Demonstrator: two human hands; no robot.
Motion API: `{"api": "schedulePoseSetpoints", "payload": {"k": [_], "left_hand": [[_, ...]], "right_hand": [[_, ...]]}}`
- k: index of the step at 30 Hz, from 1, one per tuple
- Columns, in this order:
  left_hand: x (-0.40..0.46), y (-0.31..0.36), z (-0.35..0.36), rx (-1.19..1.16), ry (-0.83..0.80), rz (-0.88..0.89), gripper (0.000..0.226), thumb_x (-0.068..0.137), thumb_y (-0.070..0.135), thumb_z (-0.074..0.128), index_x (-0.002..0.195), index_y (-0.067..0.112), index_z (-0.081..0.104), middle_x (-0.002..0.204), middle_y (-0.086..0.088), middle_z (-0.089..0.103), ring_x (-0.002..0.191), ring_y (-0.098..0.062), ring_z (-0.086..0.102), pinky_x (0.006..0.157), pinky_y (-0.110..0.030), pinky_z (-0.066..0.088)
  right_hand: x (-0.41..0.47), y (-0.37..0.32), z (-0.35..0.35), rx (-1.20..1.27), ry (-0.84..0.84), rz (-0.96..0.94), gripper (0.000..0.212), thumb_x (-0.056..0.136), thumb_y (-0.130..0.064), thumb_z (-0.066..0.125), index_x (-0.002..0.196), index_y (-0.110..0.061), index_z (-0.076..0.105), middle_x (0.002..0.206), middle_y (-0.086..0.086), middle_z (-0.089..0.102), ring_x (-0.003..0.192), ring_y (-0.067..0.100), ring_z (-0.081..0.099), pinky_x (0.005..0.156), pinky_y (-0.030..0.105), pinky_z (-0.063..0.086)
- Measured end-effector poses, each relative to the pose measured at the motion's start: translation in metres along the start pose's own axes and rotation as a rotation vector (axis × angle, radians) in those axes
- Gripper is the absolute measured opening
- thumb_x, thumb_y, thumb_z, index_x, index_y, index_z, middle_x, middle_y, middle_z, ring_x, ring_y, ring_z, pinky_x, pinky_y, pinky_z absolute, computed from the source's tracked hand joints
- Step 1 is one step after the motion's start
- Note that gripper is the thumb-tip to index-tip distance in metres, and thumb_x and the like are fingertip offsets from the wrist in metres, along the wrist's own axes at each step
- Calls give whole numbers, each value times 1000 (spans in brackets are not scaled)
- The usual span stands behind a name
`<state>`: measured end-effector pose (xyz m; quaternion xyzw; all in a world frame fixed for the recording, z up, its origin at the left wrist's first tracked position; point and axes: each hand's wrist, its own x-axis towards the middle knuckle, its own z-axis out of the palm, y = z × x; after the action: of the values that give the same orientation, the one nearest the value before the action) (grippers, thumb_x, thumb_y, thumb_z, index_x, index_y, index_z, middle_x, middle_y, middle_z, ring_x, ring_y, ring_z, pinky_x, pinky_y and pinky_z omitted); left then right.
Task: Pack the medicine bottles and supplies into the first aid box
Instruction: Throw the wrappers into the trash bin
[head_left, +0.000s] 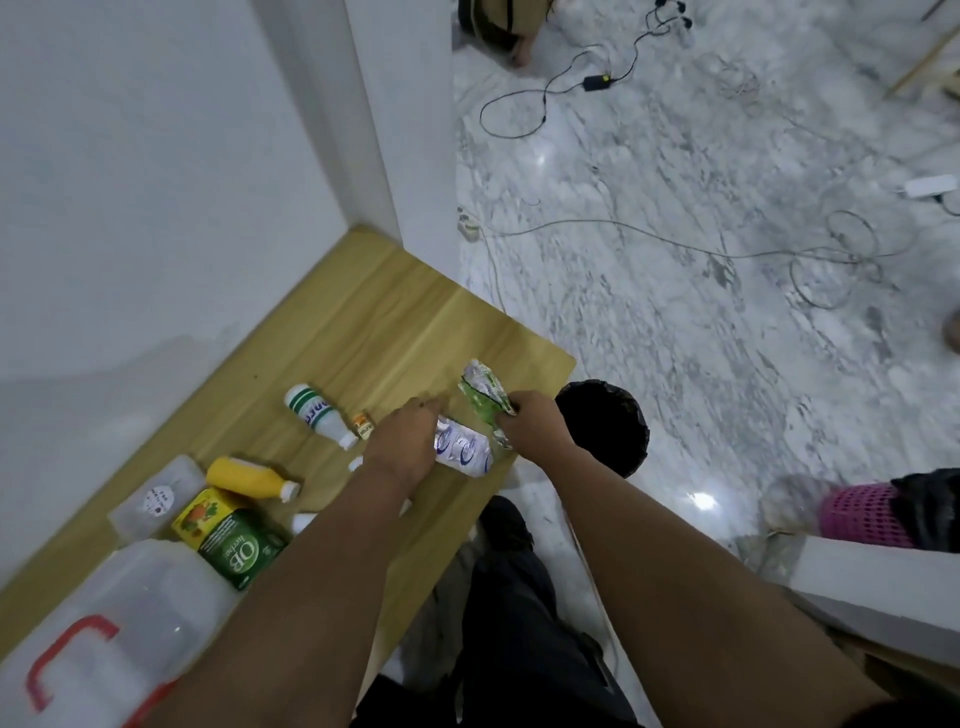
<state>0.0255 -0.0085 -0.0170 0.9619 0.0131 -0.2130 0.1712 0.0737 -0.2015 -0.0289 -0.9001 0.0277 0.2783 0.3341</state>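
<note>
First aid box (93, 644), translucent white with a red handle, lies at the near left corner of the wooden table (363, 322); we take this box as our landmark throughout the head view, the only one given.

Just beyond the box we see a green carton (241, 553) printed "OB", touching a yellow carton (200, 512). A clear plastic lid or tray (156, 493) with a round sticker lies to the left of these cartons. Farther from the box, a yellow bottle (244, 475) lies on its side, and beyond it a white bottle with green bands (317, 413), also on its side. A small amber vial (363, 423) sits just beside that bottle's cap.

Farthest from the box, near the table's right edge, our left hand (402, 441) presses down on a white and blue packet (462, 447), fingers curled over its end. Our right hand (535, 421) pinches a green foil packet (483, 395), which touches the white one. A black bin (618, 421) stands on the marble floor (675, 260) past the table's edge.
</note>
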Motion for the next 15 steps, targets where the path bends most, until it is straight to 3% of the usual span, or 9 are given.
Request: {"api": "schedulePoseSetpoints", "payload": {"k": [3,6,10,12,15], "left_hand": [[5,26,-18,-108,63,3,58,90,1,54,145,20,51,121,-14,67,106,-36,64,73,-34,41],[16,67,-35,-183,89,18,43,93,6,54,133,20,60,111,-14,71,94,-33,67,67,-33,45],[35,129,-40,-188,65,98,26,94,10,54,115,16,67,104,-9,72,88,-30,66,70,-37,54],[46,158,-32,-179,49,150,24,94,9,55,112,17,68,101,-9,72,85,-30,65,67,-36,52],[62,192,-12,-166,16,169,26,89,3,53,107,16,69,95,-11,71,78,-30,61,61,-33,46]], "right_hand": [[-17,11,-28,86,104,68,38,90,-15,62,58,-18,43,54,-1,45,51,16,42,50,31,29],[-34,31,-57,146,182,131,18,92,-14,63,76,-7,61,60,-1,54,51,12,50,49,29,32],[-48,66,-86,234,313,203,15,87,-16,61,93,-3,68,77,14,68,71,31,64,60,36,44],[-54,84,-98,258,352,243,15,88,-14,61,98,-9,71,81,10,68,73,30,62,61,34,41],[-56,113,-112,271,351,324,5,89,-11,60,85,-11,64,70,1,57,69,24,54,52,29,34]]}}
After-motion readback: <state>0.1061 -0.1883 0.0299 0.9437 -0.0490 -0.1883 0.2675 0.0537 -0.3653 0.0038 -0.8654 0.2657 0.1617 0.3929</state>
